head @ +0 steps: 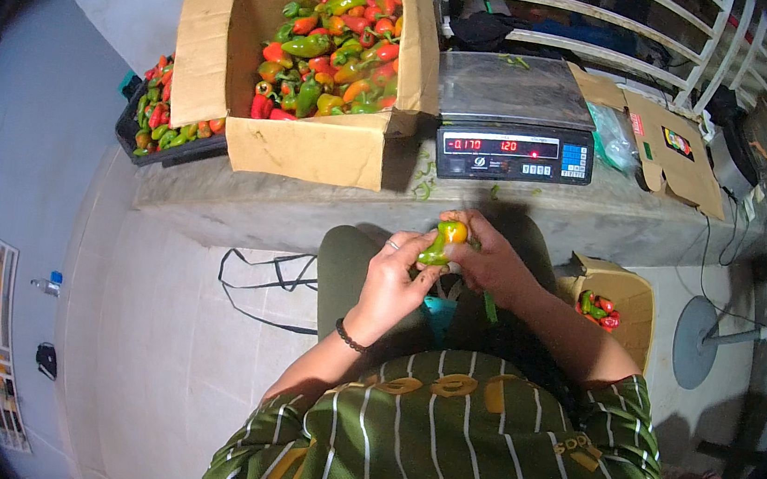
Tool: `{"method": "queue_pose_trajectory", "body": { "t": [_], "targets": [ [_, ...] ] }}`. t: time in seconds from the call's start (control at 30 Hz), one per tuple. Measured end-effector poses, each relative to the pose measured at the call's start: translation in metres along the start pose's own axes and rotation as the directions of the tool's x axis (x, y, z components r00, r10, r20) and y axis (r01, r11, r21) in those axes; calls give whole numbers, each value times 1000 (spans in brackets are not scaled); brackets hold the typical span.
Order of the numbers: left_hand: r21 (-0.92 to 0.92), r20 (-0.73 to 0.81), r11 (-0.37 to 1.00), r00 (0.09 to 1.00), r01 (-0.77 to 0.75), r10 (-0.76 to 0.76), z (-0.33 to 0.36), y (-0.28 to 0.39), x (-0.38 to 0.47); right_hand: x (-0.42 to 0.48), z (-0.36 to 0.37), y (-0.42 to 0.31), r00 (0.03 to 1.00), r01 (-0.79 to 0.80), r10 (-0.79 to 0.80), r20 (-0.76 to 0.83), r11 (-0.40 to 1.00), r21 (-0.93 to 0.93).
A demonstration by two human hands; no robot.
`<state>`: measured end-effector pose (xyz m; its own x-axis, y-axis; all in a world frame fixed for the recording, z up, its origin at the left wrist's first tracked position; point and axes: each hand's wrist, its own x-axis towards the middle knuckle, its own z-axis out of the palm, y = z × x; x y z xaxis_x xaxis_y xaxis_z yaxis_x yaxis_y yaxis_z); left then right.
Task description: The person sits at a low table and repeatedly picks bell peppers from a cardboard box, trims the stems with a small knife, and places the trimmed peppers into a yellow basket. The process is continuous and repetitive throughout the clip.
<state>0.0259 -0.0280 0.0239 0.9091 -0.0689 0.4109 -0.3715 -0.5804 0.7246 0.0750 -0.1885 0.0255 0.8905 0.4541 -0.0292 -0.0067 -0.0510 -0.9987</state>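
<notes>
A green pepper with a yellow-orange part (441, 242) is held over my lap between both hands. The fingers and thumb of my left hand (398, 269), which wears a ring and a dark beaded bracelet, grip its lower green end. My right hand (490, 258) closes around its other side, hiding part of it. Beyond my hands, a large open cardboard box (305, 150) full of red, green and orange peppers (333, 52) stands on the concrete ledge (332, 195). Below my hands, a turquoise thing (438, 315) shows partly between my legs.
A digital scale (513, 151) with a lit display sits right of the box. Flattened cardboard (673, 154) and a plastic bag (611, 141) lie beyond it. A black crate (168, 155) of peppers stands left. Lower right are a smaller pepper box (635, 315) and a round stand base (695, 342).
</notes>
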Motion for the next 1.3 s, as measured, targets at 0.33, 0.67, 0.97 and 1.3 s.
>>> {"method": "queue_pose_trajectory", "body": {
  "t": [0.33, 0.67, 0.97, 1.3],
  "targets": [
    [26, -47, 991, 990, -134, 135, -3, -4, -6, 18, 8, -4, 989, -149, 144, 39, 959, 242],
    [-863, 380, 259, 895, 433, -233, 1, -29, -9, 15, 0, -8, 968, -231, 165, 189, 880, 414],
    [-824, 408, 265, 849, 501, -336, 3, -27, -8, 13, 5, -5, 953, -238, 139, 269, 893, 381],
    [-741, 558, 151, 725, 654, -403, 12, -27, -11, 11, 4, -4, 896, -441, 316, 313, 726, 529]
  ]
}}
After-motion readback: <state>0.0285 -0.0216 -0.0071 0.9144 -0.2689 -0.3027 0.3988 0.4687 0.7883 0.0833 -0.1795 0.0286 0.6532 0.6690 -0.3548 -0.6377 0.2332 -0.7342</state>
